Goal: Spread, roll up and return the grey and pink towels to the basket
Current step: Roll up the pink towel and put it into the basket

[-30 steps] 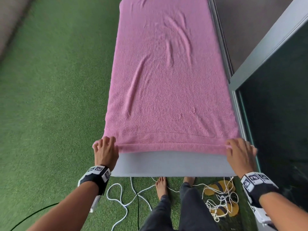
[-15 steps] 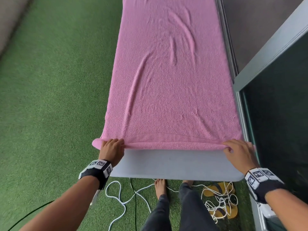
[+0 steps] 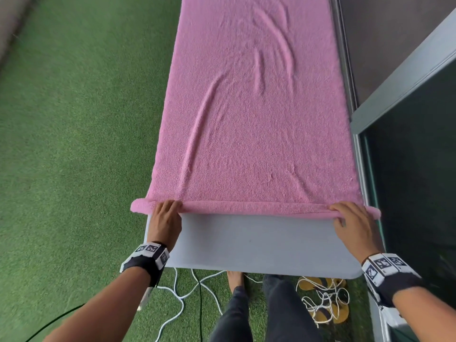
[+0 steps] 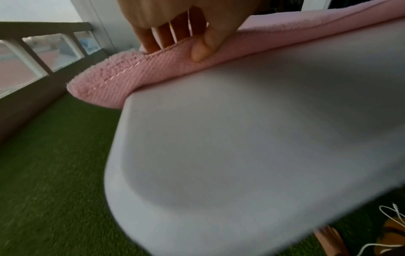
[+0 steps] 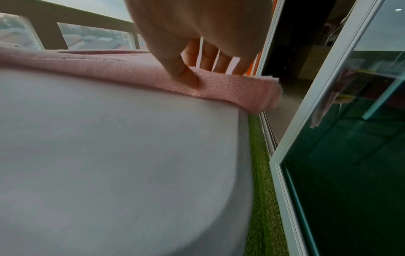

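The pink towel lies spread along a long grey table, its near hem turned over into a thin roll. My left hand grips the roll's left end, fingers on top and thumb against its near side. My right hand grips the right end in the same way, thumb on the folded hem. The roll's ends hang slightly past both table edges. No grey towel and no basket are in view.
Green artificial turf lies left of the table. A glass sliding door with a pale frame stands close on the right. White cables, yellow sandals and my bare feet are under the table's near end.
Both hands have pushed the towel's near hem away from me, turning it over into a thin roll. More bare table now shows in front of the hands.
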